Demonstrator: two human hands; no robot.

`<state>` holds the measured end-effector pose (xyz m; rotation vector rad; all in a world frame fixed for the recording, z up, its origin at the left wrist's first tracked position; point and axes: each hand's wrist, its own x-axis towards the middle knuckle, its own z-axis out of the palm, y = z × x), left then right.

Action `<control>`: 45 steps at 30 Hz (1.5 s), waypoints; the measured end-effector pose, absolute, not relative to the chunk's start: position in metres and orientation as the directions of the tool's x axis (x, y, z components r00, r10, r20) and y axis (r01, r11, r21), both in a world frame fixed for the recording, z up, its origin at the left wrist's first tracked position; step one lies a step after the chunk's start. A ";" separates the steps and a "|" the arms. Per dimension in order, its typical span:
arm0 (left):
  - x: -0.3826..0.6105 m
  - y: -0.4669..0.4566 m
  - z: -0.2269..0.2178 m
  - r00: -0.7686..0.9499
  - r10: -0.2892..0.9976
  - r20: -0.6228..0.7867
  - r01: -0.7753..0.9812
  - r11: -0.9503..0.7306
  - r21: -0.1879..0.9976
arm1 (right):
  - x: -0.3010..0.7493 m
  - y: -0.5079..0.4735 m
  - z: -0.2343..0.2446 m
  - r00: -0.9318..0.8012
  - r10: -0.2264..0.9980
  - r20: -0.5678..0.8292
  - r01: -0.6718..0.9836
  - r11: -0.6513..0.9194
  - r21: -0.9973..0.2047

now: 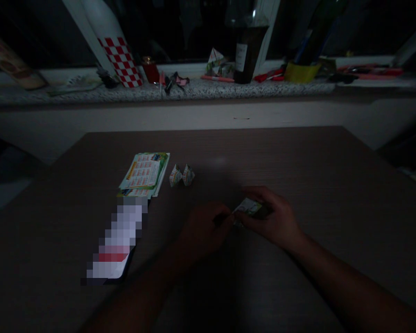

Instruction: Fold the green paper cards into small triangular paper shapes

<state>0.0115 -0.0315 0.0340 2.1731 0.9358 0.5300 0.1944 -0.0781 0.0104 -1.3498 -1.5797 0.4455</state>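
A small piece of folded printed paper (248,206), white and green, is held just above the table between my hands. My right hand (280,219) grips it from the right, thumb on the near side and fingers on the far side. With fingertips closed at the paper's left corner, my left hand (206,229) pinches it. Dim light hides the exact folds. Two small pointed folded paper pieces (182,175) stand side by side beyond my left hand. Left of them lies a stack of printed calendar-like cards (143,172).
A phone with a lit, blurred screen (119,236) lies on the brown table (333,185), touching the cards. Behind the table, a speckled stone sill (194,92) carries a red-and-white checkered bottle (119,58), a dark labelled bottle (246,55), a yellow-based bottle (301,71) and small clutter.
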 end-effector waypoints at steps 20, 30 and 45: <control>0.012 -0.021 0.028 0.427 0.867 -0.258 0.122 0.227 0.966 | 0.214 -0.070 0.007 0.049 0.826 0.562 0.539 0.452 -0.711; 0.015 -0.023 0.025 0.408 0.881 -0.239 -0.026 0.273 0.962 | 0.209 -0.068 0.009 -0.177 0.769 0.615 0.588 0.584 -0.560; 0.007 -0.025 0.026 0.421 0.897 0.130 0.253 -0.254 0.934 | 0.203 -0.072 0.010 -0.072 0.928 0.365 0.348 0.367 -0.863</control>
